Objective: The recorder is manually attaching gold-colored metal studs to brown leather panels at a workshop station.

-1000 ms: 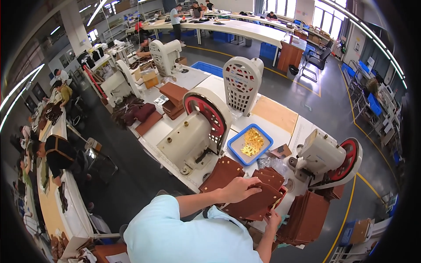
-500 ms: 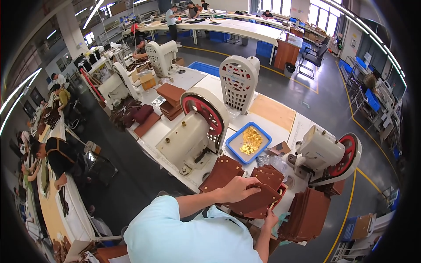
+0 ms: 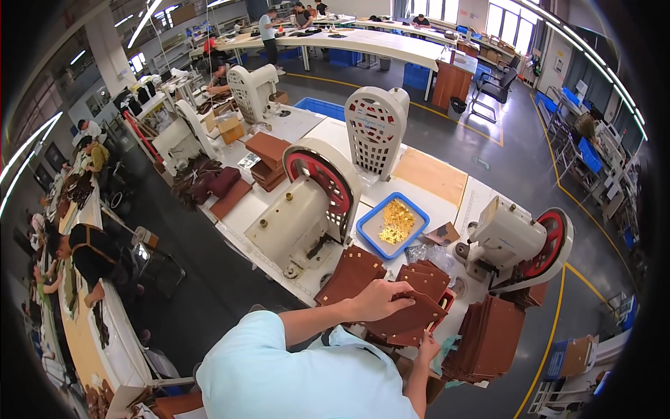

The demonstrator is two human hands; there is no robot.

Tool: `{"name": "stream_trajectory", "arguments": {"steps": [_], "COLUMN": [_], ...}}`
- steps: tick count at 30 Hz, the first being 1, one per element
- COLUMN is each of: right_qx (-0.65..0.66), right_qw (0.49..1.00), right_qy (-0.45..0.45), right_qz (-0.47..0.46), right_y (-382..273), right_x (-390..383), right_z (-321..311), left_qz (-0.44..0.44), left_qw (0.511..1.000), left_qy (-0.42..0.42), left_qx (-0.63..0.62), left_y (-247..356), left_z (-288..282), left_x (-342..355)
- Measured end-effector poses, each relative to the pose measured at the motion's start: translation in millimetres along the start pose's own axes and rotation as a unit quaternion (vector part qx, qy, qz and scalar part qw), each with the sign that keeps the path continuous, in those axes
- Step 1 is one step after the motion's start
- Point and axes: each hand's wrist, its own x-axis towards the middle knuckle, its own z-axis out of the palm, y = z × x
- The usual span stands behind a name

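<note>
A brown leather panel [image 3: 401, 322] with small gold metal pieces along its edge lies before me. My left hand [image 3: 382, 299] is closed on its upper edge, fingers bent over the face. Low at the panel's right corner, my right hand [image 3: 428, 347] has its fingers pinched together. Something slim and reddish shows near those fingertips, too small to name. Behind the panel sits a stack of similar leather panels [image 3: 426, 274], also with gold pieces. Another pile of panels [image 3: 351, 274] lies to the left. A blue-rimmed tray [image 3: 363, 234] of small gold metal parts stands beyond.
Cream machines with red wheels flank me, one left [image 3: 296, 216] and one right [image 3: 509, 237]. A tall pile of brown panels [image 3: 485, 339] stands at my right. Clear plastic bags [image 3: 429, 257] lie by the tray. Other people work at tables farther off.
The slim thing by my right fingertips shows less pale yellow and more red. My right hand has shifted up slightly; my left hand keeps its hold. The whole view has moved a little.
</note>
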Motion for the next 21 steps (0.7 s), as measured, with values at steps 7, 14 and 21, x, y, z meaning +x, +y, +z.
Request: {"name": "stream_trajectory", "arguments": {"steps": [7, 14, 21], "right_qx": [0.077, 0.054, 0.102], "right_qw": [0.991, 0.993, 0.990], "right_qy": [-0.020, -0.010, 0.010], "right_qz": [0.105, 0.104, 0.093], "right_y": [-19, 2, 5], "right_x": [-12, -1, -9], "right_z": [1, -5, 0], "left_qz": [-0.006, 0.008, 0.019], "left_qw": [1.000, 1.000, 0.999], "left_qy": [0.008, 0.025, 0.032], "left_qx": [0.001, -0.012, -0.020], "left_y": [-3, -3, -2], "left_z": [-1, 1, -2], "left_x": [0, 3, 5]}}
